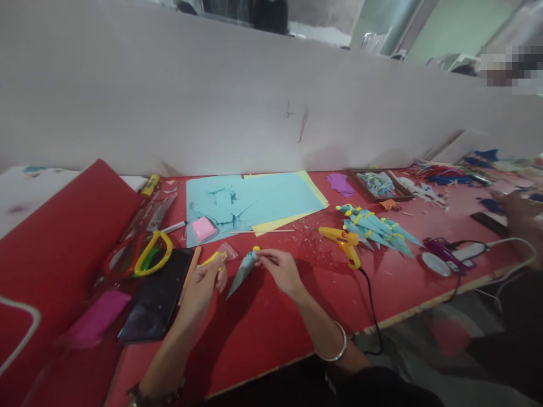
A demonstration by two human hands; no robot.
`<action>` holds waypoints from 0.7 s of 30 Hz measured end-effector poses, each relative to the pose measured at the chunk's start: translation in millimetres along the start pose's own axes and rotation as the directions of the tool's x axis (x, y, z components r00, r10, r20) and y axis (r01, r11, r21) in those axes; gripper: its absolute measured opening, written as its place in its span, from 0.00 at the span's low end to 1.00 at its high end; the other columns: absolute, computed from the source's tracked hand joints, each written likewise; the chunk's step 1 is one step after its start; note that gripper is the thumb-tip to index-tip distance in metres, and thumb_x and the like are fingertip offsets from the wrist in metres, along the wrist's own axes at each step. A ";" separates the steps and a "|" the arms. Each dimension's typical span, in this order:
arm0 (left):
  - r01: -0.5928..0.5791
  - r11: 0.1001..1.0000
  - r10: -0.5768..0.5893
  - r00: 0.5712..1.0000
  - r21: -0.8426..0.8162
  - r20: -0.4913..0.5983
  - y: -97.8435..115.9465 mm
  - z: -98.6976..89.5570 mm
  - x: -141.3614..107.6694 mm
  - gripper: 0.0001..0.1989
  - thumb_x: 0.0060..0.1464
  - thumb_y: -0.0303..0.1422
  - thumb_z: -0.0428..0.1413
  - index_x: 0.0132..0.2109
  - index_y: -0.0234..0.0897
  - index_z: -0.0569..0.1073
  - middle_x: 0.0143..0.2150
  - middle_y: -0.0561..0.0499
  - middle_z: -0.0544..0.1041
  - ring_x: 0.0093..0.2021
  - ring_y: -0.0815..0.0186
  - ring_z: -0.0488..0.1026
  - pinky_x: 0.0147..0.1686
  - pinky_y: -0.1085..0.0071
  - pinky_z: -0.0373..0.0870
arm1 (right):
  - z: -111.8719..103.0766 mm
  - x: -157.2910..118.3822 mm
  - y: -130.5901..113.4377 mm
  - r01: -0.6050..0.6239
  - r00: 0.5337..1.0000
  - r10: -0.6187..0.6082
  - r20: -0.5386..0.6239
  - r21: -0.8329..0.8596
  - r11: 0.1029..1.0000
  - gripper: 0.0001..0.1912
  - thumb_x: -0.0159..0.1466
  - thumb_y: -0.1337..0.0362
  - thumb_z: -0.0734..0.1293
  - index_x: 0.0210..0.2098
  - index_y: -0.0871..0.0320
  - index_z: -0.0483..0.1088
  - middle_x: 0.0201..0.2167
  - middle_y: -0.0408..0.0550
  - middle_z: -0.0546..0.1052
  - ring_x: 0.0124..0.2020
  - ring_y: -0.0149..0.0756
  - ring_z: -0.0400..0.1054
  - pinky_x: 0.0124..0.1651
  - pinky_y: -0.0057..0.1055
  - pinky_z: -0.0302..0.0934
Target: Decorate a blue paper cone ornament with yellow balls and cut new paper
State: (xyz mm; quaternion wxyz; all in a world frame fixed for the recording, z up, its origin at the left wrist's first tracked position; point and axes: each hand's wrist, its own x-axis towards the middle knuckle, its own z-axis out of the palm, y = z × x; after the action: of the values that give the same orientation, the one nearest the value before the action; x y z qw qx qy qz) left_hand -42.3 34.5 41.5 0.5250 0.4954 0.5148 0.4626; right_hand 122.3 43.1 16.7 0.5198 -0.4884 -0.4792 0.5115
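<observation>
Between the thumb and fingers of my right hand (282, 272) is the top of a small light-blue paper cone (241, 275), its point slanting down to the left. A yellow bead-like ball (255, 249) sits at the cone's wide end. My left hand (207, 278) is closed, its fingertips pinching a yellow strip (212, 260) that they partly cover. A small clear plastic packet (228, 251) lies just behind those fingers. To the right, a yellow glue gun (344, 243) rests on the red table (271, 333), beside a pile of similar blue cones (377, 229) with yellow trim.
Light-blue sheets (271, 195) with cut scraps lie at the back, a pink pad (203, 228) on them. Yellow-handled scissors (153, 253) and a dark phone-like slab (156, 302) are on the left. A tray of scraps (377, 185) and a purple device (452, 257) stand right.
</observation>
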 end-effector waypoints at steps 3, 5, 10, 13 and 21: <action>0.019 1.000 -0.019 1.000 0.006 0.021 -0.3 0.6 -0.3 0.21 0.49 0.44 0.47 0.16 0.37 0.58 0.12 0.58 0.56 0.15 0.75 0.54 0.18 0.75 0.52 | -0.3 -0.1 0.3 0.017 1.000 -0.017 0.013 0.004 1.000 0.11 0.55 0.61 0.61 0.32 0.59 0.72 0.27 0.48 0.76 0.27 0.34 0.72 0.34 0.31 0.66; 0.006 1.000 -0.007 1.000 0.004 0.027 0.6 0.6 -0.2 0.17 0.46 0.42 0.51 0.17 0.37 0.61 0.13 0.58 0.59 0.16 0.75 0.55 0.19 0.75 0.54 | -0.4 -0.6 -0.3 0.008 0.999 -0.007 0.032 -0.025 1.000 0.10 0.56 0.61 0.61 0.29 0.59 0.72 0.23 0.46 0.75 0.23 0.32 0.70 0.30 0.29 0.65; 0.108 0.992 -0.101 0.991 -0.069 0.089 3.6 0.1 -0.4 0.10 0.37 0.37 0.58 0.28 0.34 0.71 0.20 0.56 0.69 0.20 0.74 0.61 0.24 0.74 0.59 | 1.1 -0.7 2.0 -0.003 1.000 0.003 0.023 0.001 1.000 0.07 0.51 0.63 0.65 0.29 0.59 0.71 0.25 0.46 0.76 0.26 0.34 0.71 0.33 0.30 0.66; 0.171 0.977 -0.166 0.985 -0.127 0.051 6.5 0.5 -1.7 0.15 0.36 0.37 0.60 0.32 0.33 0.73 0.23 0.53 0.72 0.22 0.73 0.63 0.27 0.73 0.61 | 1.3 0.0 2.8 0.002 1.000 -0.003 0.019 0.040 0.999 0.10 0.53 0.62 0.63 0.32 0.59 0.72 0.29 0.48 0.77 0.31 0.36 0.72 0.38 0.32 0.65; 0.069 0.942 -0.057 0.997 -0.328 0.046 7.3 -7.0 -1.9 0.23 0.40 0.47 0.57 0.16 0.36 0.56 0.13 0.60 0.53 0.17 0.77 0.49 0.18 0.76 0.50 | 0.3 -0.9 -0.6 -0.027 1.000 0.026 0.016 0.005 1.000 0.07 0.50 0.62 0.66 0.24 0.60 0.68 0.18 0.42 0.72 0.20 0.31 0.69 0.26 0.27 0.62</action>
State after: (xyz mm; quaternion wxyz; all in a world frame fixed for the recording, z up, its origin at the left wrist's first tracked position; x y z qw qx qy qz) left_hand -49.2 33.5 49.0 0.6240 0.3923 0.4364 0.5160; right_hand 122.1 42.2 17.3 0.5104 -0.4894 -0.4755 0.5234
